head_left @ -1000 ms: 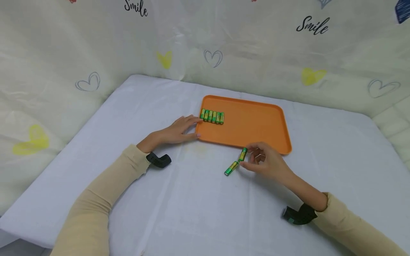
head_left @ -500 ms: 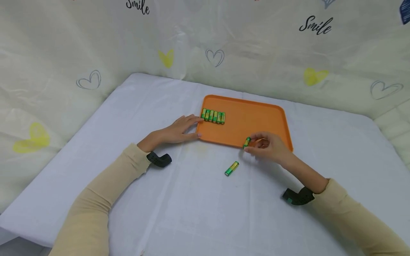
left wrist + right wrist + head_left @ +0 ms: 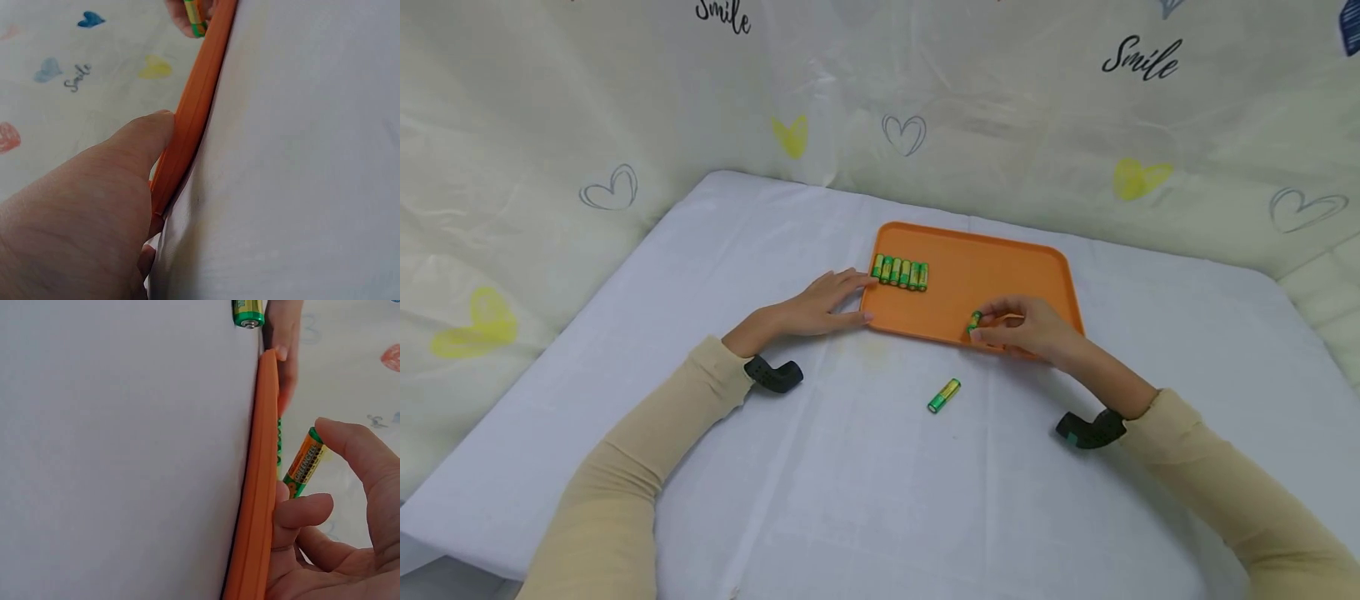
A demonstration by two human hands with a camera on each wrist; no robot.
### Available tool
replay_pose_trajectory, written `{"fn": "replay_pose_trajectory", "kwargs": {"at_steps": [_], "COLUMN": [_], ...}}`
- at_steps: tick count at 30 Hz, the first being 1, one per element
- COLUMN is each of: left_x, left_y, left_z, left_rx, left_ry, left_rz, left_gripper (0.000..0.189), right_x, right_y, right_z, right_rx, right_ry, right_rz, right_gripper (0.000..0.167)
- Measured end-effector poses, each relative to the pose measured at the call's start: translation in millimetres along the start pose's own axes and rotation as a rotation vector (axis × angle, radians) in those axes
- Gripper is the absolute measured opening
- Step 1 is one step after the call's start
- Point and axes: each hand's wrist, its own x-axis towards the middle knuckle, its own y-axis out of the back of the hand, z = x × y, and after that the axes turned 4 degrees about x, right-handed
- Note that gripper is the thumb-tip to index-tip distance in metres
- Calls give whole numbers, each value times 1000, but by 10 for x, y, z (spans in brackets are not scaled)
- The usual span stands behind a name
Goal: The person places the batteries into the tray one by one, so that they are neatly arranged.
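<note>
An orange tray lies on the white-covered table, with a row of several green-and-yellow batteries side by side at its left end. Between thumb and fingertips, my right hand pinches another such battery, held over the front part of the tray. In the right wrist view this battery stands tilted, its printed label showing. My left hand rests at the tray's left edge, fingers extended; the left wrist view has its thumb against the rim. One loose battery lies on the cloth in front of the tray.
The white cloth spreads round the tray and toward me. Behind the table rises a pale curtain printed with hearts and lettering. Each wrist carries a black camera mount, the left one close over the cloth.
My right hand has carried a battery away from the loose one, across the front rim and in over the tray. The left hand keeps its place at the tray's edge.
</note>
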Motion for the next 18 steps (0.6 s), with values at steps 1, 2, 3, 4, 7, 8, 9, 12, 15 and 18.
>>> {"fn": "replay_pose_trajectory", "kwargs": {"at_steps": [1, 2, 3, 4, 7, 8, 9, 12, 15, 18], "left_x": [2, 6, 8, 10, 11, 11, 10, 7, 4, -4], "left_y": [-3, -8, -12, -18, -33, -37, -41, -37, -18, 3], "left_z": [-3, -6, -5, -8, 3, 5, 4, 4, 6, 12], "left_rx": [-2, -3, -7, -8, -18, -19, -17, -12, -3, 0], "left_ry": [-2, -3, -5, -7, -9, -9, -8, -5, 2, 7], "left_rz": [2, 3, 3, 2, -5, -7, -8, -8, -7, -7], "left_gripper": [68, 68, 68, 68, 68, 68, 68, 68, 68, 68], "right_x": [19, 38, 55, 73, 114, 130, 144, 187, 246, 309], "right_y": [4, 8, 11, 15, 32, 42, 52, 90, 128, 162], "right_z": [7, 18, 29, 43, 75, 83, 86, 51, -6, -49], "right_rx": [19, 36, 54, 73, 101, 94, 90, 44, 13, 1], "right_ry": [2, 7, 16, 26, 39, 36, 29, 10, 0, -6], "right_rz": [-4, -8, -13, -19, -29, -30, -29, -30, -31, -31], "right_gripper": [59, 58, 56, 55, 54, 55, 55, 59, 61, 62]}}
